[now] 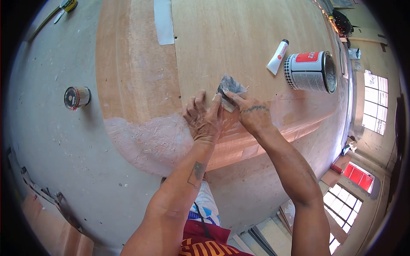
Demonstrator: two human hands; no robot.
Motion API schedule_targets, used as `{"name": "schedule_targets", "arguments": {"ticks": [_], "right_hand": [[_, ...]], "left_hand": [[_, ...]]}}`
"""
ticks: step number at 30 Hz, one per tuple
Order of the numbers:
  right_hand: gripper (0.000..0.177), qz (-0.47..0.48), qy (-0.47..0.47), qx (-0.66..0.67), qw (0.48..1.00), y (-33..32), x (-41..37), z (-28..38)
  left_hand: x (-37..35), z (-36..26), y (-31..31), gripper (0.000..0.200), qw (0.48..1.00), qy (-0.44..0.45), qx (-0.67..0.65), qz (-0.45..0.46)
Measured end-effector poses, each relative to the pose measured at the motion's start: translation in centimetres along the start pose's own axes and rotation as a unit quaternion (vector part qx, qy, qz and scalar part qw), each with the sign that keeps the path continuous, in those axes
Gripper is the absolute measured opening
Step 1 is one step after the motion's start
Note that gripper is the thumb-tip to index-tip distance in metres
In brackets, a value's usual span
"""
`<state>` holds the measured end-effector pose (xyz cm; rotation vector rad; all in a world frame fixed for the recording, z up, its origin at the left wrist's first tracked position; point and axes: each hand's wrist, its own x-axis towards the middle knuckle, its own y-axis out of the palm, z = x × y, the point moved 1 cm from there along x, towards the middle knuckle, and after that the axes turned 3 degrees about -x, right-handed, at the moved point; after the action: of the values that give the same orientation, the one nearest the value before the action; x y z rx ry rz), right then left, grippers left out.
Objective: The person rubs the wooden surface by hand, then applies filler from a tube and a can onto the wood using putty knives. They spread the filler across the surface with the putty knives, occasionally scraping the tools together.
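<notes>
Grey-smeared at the face: handle the spreader (231, 83) as probably light, thin and stiff with slight spring, likely slick where coated, and take hold by the near part, clear of the far edge. Note the right hand (255, 114) gripping it on the wood panel (205, 42), with fingertips closed onto it and the thumb hard to make out, and the left hand (204, 119) laid on the panel just beside, with fingers partly spread and contact with the spreader unclear. Farther out to the right, find the tube (278, 57) and the can (305, 72).
</notes>
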<state>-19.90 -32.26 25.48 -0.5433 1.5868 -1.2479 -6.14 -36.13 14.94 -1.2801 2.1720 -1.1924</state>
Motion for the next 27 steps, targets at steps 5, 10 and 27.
{"name": "schedule_targets", "arguments": {"ticks": [5, 10, 27], "right_hand": [[0.041, -0.064, -0.019, 0.016, 0.998, 1.6, 0.7, -0.4], [0.04, -0.063, 0.027, -0.014, 0.998, 1.0, 2.1, 1.0], [0.039, -0.029, 0.001, -0.047, 0.998, 0.1, 2.4, 1.2]], "left_hand": [[-0.3, 0.2, 0.0, 0.032, 1.0, -0.001, -0.007, 0.0], [0.2, -0.1, 0.2, 0.03, 1.0, 0.006, 0.017, -0.018], [0.3, 0.0, 0.1, 0.029, 1.0, 0.005, 0.015, -0.009]]}}
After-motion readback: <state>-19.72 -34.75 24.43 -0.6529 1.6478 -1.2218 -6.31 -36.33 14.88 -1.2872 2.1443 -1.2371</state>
